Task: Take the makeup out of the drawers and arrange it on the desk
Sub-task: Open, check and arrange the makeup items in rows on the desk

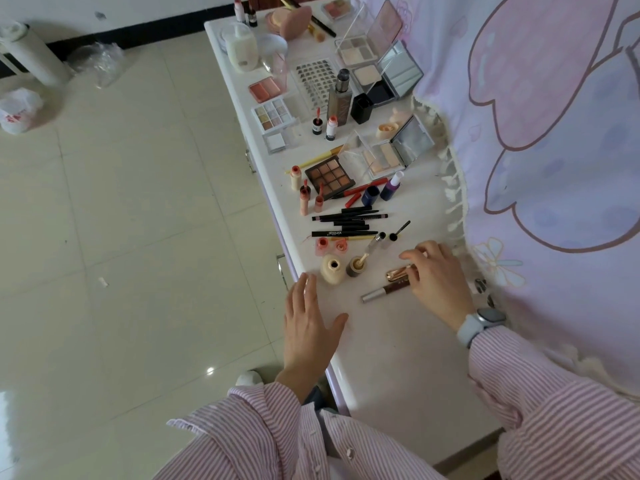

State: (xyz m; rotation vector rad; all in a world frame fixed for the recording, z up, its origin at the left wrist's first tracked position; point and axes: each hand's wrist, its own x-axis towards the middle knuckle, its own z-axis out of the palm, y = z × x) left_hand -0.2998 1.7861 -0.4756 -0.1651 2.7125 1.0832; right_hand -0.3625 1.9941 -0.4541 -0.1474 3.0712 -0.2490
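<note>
The desk runs away from the person along a pink curtain, and most of its far length is already covered with makeup: open palettes, bottles, a row of black pencils. Judging by this, the task is in its arranging stage, with the near end being filled. The drawers sit along the desk's left edge, where only their handles show.

The left hand rests flat on the desk, fingers straight, holding nothing. The right hand curls its fingertips onto a gold tube, which lies just beside a brown tube; whether it truly pinches the gold one I cannot tell. Two small open jars stand near.

The next move likely calls for setting the tube straight beside its neighbour, without knocking the jars.
</note>
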